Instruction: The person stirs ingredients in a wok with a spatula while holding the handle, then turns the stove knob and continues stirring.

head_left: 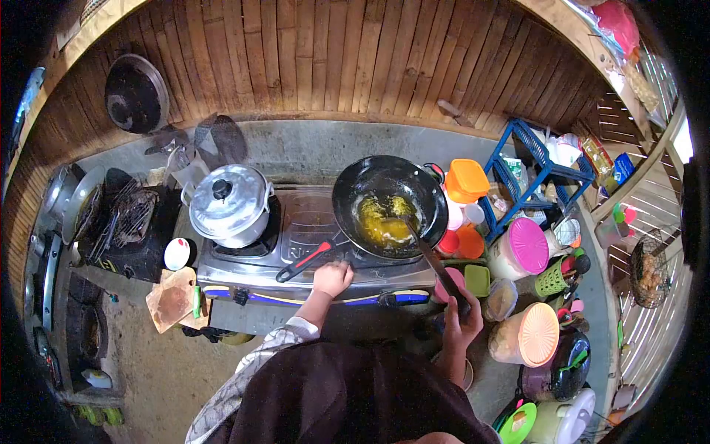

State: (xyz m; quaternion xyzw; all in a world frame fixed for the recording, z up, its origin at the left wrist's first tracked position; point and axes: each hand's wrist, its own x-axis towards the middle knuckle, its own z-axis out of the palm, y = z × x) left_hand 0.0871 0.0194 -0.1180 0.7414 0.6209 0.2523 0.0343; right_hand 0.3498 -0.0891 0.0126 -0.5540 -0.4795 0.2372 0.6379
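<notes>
Closed round a spatula point(432, 259), the right hand point(460, 325) holds its tip in the yellow food point(384, 228) in the pan point(359, 177) — seemingly mid-stirring. Another stroke calls for a low, gentle tip. Left hand point(333, 278) curled by the stove point(384, 276) — whether gripping anything, I cannot tell.

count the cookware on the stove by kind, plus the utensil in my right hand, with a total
lidded pot: 1
wok: 1
long-handled utensil in right hand: 1
total: 3
</notes>
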